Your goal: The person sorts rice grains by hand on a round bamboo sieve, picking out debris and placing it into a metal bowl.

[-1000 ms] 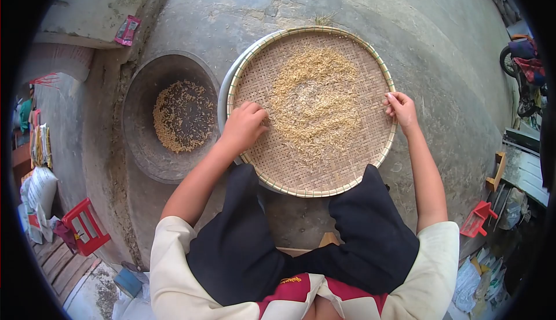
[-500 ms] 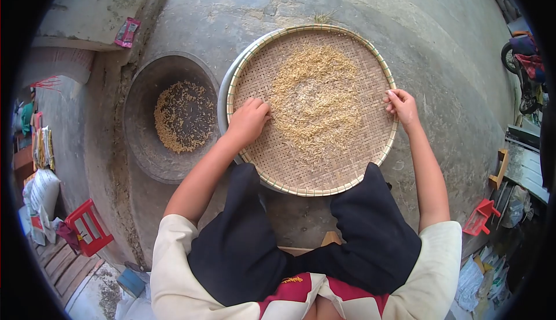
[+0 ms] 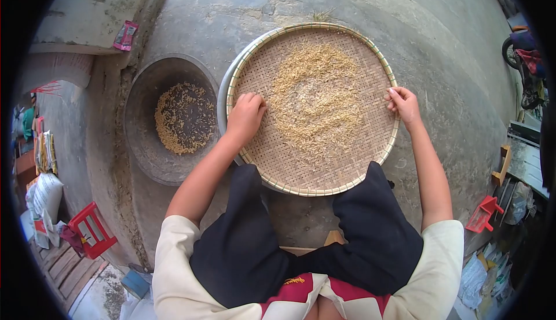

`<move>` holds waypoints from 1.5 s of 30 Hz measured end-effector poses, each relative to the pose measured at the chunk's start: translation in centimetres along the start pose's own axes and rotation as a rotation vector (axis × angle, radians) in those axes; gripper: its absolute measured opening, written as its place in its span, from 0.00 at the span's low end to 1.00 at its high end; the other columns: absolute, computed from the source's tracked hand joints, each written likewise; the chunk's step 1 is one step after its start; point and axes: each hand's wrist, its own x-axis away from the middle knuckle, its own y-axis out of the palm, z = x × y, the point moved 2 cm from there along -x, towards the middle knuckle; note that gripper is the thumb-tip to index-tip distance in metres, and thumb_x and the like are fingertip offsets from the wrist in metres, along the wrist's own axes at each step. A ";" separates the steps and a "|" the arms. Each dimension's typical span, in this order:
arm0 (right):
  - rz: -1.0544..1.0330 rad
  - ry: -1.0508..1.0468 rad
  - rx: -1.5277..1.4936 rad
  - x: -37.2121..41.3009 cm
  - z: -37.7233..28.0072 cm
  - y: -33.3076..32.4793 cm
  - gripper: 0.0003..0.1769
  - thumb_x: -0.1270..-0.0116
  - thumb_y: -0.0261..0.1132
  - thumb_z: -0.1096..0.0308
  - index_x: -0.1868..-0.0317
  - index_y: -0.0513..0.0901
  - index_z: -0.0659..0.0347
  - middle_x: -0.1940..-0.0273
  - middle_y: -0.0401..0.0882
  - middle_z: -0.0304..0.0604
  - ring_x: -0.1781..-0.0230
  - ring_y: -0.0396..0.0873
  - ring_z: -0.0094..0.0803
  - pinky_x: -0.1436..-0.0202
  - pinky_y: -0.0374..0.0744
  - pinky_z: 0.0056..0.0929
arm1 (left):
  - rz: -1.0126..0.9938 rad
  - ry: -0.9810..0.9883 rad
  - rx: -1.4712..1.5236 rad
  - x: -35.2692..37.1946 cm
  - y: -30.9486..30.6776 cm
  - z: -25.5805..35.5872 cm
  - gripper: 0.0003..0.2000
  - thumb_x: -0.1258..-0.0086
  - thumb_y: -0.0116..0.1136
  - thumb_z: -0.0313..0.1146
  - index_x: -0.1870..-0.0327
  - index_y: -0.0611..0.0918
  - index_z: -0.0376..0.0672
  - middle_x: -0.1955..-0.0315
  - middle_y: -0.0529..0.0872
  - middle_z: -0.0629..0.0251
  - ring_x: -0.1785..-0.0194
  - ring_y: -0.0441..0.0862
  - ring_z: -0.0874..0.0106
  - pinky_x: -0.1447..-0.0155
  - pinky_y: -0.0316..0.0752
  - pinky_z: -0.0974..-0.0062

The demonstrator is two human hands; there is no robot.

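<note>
A round woven bamboo winnowing tray (image 3: 272, 166) rests on my knees and the rim of a grey basin (image 3: 222, 97) beneath it. Golden unhusked grain (image 3: 318, 103) is spread in a thick patch across its middle, with paler bits in a hollow. My left hand (image 3: 247, 114) hangs over the tray's left side, knuckles up, fingers curled in near the grain's edge. At the right rim is my right hand (image 3: 403, 106), thumb and fingertips pressed together just inside the edge. Whatever either hand pinches is hidden or too small to make out.
Left of the tray stands a dark round bowl (image 3: 139, 129) with grain scattered inside. A pink packet (image 3: 125, 35) lies on a concrete ledge. Red plastic stools (image 3: 92, 230) and white sacks (image 3: 46, 195) are at the far left; a motorbike (image 3: 524, 68) stands at the far right.
My left hand has shifted slightly up and to the left, its fingers drawn back a little from the grain. My right hand stays at the rim.
</note>
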 end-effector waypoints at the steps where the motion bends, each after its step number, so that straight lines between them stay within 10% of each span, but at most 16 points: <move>1: 0.000 0.000 0.000 0.0 -0.1 0.0 0.12 0.33 0.60 0.64 0.58 0.80 0.64 0.70 0.81 0.37 0.79 0.75 0.16 0.77 0.72 0.12 | 0.000 0.008 0.003 0.0 0.0 0.0 0.05 0.40 0.59 0.29 0.68 0.76 0.40 0.67 0.77 0.62 0.57 0.74 0.61 0.54 0.72 0.66; 35: -0.030 0.018 0.021 0.1 -0.5 0.1 0.12 0.32 0.58 0.63 0.57 0.80 0.64 0.70 0.80 0.36 0.78 0.74 0.15 0.76 0.72 0.12 | -0.010 0.083 -0.335 0.5 2.6 1.5 0.04 0.45 0.51 0.24 0.69 0.72 0.38 0.69 0.75 0.59 0.59 0.75 0.63 0.64 0.77 0.69; 45: -0.036 -0.044 -0.013 -0.2 0.5 -0.2 0.13 0.31 0.58 0.62 0.57 0.80 0.64 0.70 0.80 0.36 0.79 0.74 0.15 0.76 0.72 0.12 | -0.070 0.051 -0.241 1.1 0.1 0.5 0.05 0.41 0.48 0.25 0.65 0.71 0.38 0.66 0.74 0.55 0.58 0.73 0.58 0.54 0.73 0.64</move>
